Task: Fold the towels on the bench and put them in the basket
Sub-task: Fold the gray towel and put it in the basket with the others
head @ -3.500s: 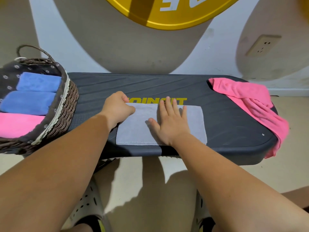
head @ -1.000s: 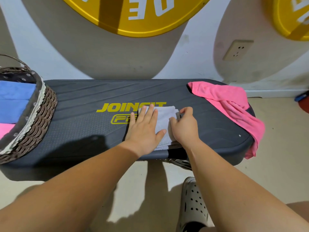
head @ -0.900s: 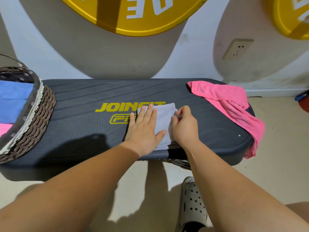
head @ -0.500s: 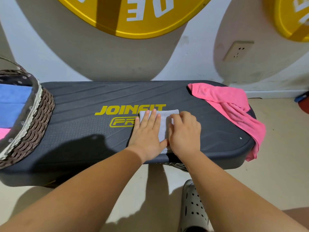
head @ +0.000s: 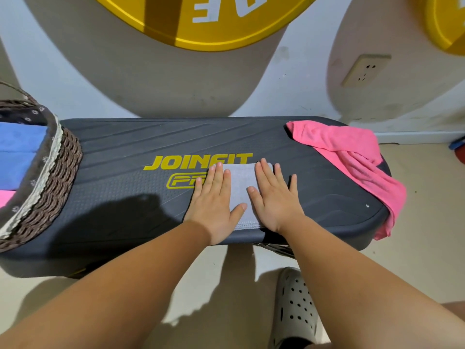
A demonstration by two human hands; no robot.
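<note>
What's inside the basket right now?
Folded blue towels and the edge of a pink towel show inside the basket; anything beneath them is covered.

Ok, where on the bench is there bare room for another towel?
Widest bare stretch of the bench: between the basket and the left hand. A smaller patch lies between the right hand and the pink towel. The middle is crowded: both hands flat on the grey towel.

"JOINFIT" is printed in yellow on the tabletop [head: 120, 157], just beyond the left hand's fingers [head: 214, 180]. Below it is "PR", cut off by those fingers. The yellow disc [head: 214, 39] has white letters, perhaps "DE".
</note>
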